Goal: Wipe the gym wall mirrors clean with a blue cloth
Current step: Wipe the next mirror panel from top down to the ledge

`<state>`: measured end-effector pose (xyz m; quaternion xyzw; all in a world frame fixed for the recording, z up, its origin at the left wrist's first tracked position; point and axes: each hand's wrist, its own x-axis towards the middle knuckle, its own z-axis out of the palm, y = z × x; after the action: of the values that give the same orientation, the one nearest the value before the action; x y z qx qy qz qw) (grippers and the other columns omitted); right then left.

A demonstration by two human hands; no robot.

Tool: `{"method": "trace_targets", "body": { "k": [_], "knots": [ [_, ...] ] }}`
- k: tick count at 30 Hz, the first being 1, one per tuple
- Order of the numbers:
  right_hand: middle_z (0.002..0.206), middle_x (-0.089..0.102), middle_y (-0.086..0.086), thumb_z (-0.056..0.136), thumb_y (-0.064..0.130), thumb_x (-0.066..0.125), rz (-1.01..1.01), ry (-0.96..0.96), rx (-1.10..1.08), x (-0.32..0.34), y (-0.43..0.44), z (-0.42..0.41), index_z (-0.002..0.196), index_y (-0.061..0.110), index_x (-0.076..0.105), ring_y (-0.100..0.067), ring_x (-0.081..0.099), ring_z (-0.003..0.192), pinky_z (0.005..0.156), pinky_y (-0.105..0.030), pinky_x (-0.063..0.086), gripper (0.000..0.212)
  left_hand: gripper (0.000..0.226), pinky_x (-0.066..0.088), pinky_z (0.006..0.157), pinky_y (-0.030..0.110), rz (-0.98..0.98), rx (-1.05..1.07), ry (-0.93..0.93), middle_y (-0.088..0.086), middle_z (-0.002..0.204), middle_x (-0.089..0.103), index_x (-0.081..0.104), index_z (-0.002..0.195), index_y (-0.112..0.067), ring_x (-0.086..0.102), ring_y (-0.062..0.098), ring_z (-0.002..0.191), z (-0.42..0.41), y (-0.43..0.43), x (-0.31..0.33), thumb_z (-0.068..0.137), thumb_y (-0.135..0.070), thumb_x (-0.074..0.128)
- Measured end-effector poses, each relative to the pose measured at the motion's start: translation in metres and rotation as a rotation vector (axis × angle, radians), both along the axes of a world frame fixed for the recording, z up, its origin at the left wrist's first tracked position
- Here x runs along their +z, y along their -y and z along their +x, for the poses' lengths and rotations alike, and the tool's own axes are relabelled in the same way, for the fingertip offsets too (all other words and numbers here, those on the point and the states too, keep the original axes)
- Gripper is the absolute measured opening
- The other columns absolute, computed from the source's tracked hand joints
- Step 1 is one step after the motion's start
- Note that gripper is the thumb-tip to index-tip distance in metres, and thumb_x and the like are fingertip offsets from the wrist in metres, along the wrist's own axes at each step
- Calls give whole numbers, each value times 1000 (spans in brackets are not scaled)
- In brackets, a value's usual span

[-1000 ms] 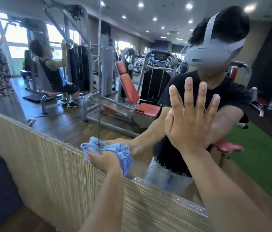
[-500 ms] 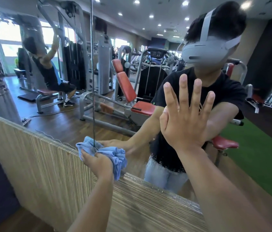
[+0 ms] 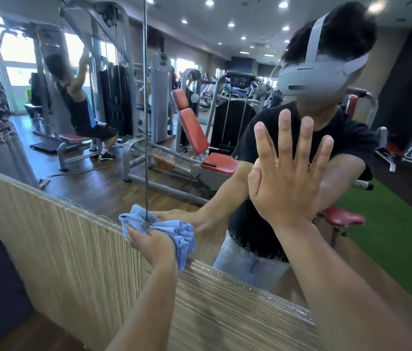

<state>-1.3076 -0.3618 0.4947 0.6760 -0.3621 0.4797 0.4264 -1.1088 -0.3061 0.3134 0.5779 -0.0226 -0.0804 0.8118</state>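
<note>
Blue cloth (image 3: 177, 233), soft and bunched into loose folds, sits in the curled fingers (image 3: 136, 233) of the left hand (image 3: 153, 245). It is pressed to the mirror (image 3: 103, 173) just above the lower edge, where a thin vertical seam (image 3: 146, 122) splits two panes. The right hand (image 3: 285, 186) lies flat on the glass, fingers straight and spread. Below the edge runs a striped wood-grain panel (image 3: 73, 254), and smooth glass stretches wide to the left and upward. The left fingertips are buried in cloth, and both forearms are cut off at the bottom.
</note>
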Motion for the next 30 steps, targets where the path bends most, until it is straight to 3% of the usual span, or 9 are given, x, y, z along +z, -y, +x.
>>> {"method": "trace_targets", "body": {
  "k": [3,7,10,15,22,24,26,30],
  "knots": [
    [166,30,-12,101,24,47,-14,13,-9,1,1,1,160,24,36,-41,29,151,121,-65,21,59,63,28,119,34,9,3,-4,1,166,19,19,159,-26,30,18,147,0,-5,2,102,-3,34],
    [166,30,-12,104,26,42,-38,12,-23,0,1,2,160,24,36,-41,30,151,121,-65,22,56,57,26,122,46,77,-6,36,6,167,17,14,161,-22,23,25,152,-47,-2,1,108,-16,35],
    [166,29,-12,104,26,40,-26,6,-4,-1,1,0,160,24,34,-41,29,151,121,-64,18,56,56,19,124,44,86,-55,25,7,168,8,13,161,-21,12,24,154,-79,0,1,109,-23,34],
    [167,29,-12,104,25,42,-9,7,11,2,0,-1,161,24,33,-40,28,152,121,-65,19,58,53,8,124,34,68,-15,-3,10,168,9,18,160,-17,3,22,156,-39,-1,8,109,-18,34],
    [166,30,-11,104,25,41,-23,16,-17,0,1,2,160,26,35,-40,29,151,121,-65,20,56,52,24,122,49,60,23,-4,5,167,15,19,159,-28,21,28,152,-22,-1,5,109,-28,32],
    [166,30,-11,104,25,43,-28,13,-16,0,2,2,160,26,35,-40,29,151,121,-65,21,57,53,14,124,37,56,2,-3,6,168,12,18,160,-23,15,26,154,-49,-2,9,110,-24,33],
    [166,29,-12,103,25,45,-25,10,4,0,2,1,160,25,35,-40,28,152,121,-65,20,59,54,7,116,23,60,-23,8,6,169,5,17,160,-20,7,21,155,-81,-4,14,110,-20,34],
    [166,30,-12,103,26,42,-25,3,18,0,0,0,160,24,35,-40,29,151,121,-65,20,57,53,10,118,30,68,-58,-22,1,169,1,16,161,-24,-1,19,156,-91,-4,18,110,-21,33]
  ]
}}
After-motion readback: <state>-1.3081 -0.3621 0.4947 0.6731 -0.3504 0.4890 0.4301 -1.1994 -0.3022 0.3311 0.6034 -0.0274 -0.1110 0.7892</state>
